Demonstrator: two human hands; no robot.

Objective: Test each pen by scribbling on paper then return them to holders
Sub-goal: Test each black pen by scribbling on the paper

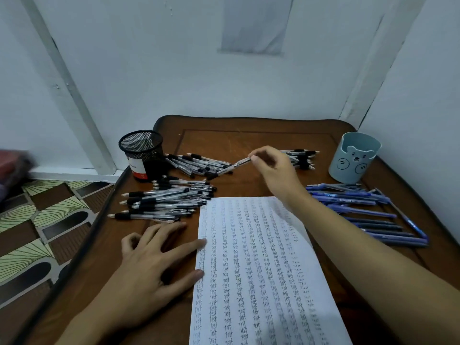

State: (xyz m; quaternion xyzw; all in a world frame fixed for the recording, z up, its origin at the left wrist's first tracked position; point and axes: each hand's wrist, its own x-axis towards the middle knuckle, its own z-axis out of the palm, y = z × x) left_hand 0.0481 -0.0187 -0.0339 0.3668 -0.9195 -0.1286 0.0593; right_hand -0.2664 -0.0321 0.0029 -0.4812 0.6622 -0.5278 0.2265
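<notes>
**Wooden table, pens in heaps, one pen held**

Brown wood forms the table [239, 143], set in a corner of pale walls, with patterned floor tiles [37, 220] off its left edge. At far left on the table stands a black mesh holder [141, 154]; no pens show above its rim. Just beside it lie two heaps of clear, black-gripped pens, one behind [196, 164] and one in front [164, 201], close to the sheet's top left corner.

The left hand [154, 265] lies flat, fingers spread, its fingertips [200, 242] touching the left edge of the paper [254, 270]. The sheet is filled with columns of the word "test".

The right hand [271, 168] reaches over the sheet's top, pinching one end of a pen [230, 168] between thumb and fingertips. The pen slants down to the left, its black end at the rear heap. Behind the hand lies a smaller bundle of black pens [302, 158], partly hidden.

At right, blue pens [361, 207] lie spread out, near a pale blue bear cup [354, 158].
</notes>
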